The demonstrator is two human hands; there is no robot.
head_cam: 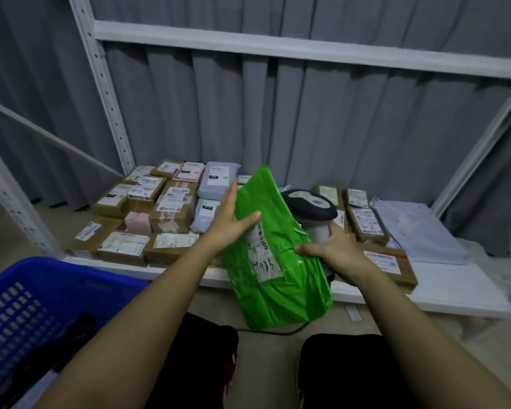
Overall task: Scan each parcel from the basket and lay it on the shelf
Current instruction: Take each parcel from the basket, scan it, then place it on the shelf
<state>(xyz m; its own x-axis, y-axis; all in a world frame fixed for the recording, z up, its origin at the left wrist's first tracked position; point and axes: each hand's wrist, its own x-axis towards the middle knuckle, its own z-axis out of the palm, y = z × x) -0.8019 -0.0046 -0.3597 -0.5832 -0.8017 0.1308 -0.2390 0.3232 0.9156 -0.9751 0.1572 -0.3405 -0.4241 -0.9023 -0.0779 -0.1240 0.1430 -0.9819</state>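
While my knees in black trousers point(345, 367) sit at the bottom of my view, the blue perforated plastic basket point(27, 305) stands just beside my left arm, something dark lying in it. Above my knees I hold the crinkled green plastic mailer parcel point(273, 261) upright, its white label facing me. My left hand point(233, 219) grips its upper left edge, thumb curled over the front. My right hand point(331, 249) presses fingertips on the parcel's right edge while curling round the white handle of the grey-headed barcode scanner point(310, 205), just behind the parcel. Beyond lies the white metal shelf point(455, 293), with bare board along its front right edge. Brown cardboard boxes point(165, 208) crowd its left half, edge to edge; pale grey mailer bags point(419, 231) lie far right.
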